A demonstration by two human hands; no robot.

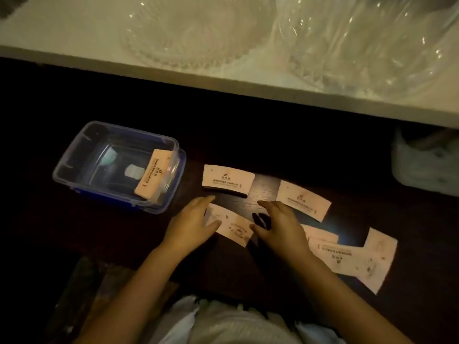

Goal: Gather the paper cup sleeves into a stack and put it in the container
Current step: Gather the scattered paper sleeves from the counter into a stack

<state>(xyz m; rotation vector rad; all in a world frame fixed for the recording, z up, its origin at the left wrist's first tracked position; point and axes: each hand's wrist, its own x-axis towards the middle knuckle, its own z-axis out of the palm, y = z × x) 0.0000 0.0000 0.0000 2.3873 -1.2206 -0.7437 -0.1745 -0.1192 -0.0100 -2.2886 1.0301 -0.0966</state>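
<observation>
Several tan paper cup sleeves lie flat on a dark table. One sleeve (233, 228) sits between my hands: my left hand (192, 223) rests on its left end with fingers spread, and my right hand (279, 223) touches its right end. Beyond them lie a sleeve (228, 179) and another sleeve (303, 200). A loose overlapping pile of sleeves (352, 256) lies to the right of my right arm. The clear plastic container (74, 165) with a blue base stands at the left, with sleeves (154, 172) leaning inside against its right wall.
A pale raised counter (74, 33) runs along the far side and carries two clear glass bowls (198, 33). A whitish object (424, 162) sits under the counter at the right. My lap with light clothing shows at the bottom.
</observation>
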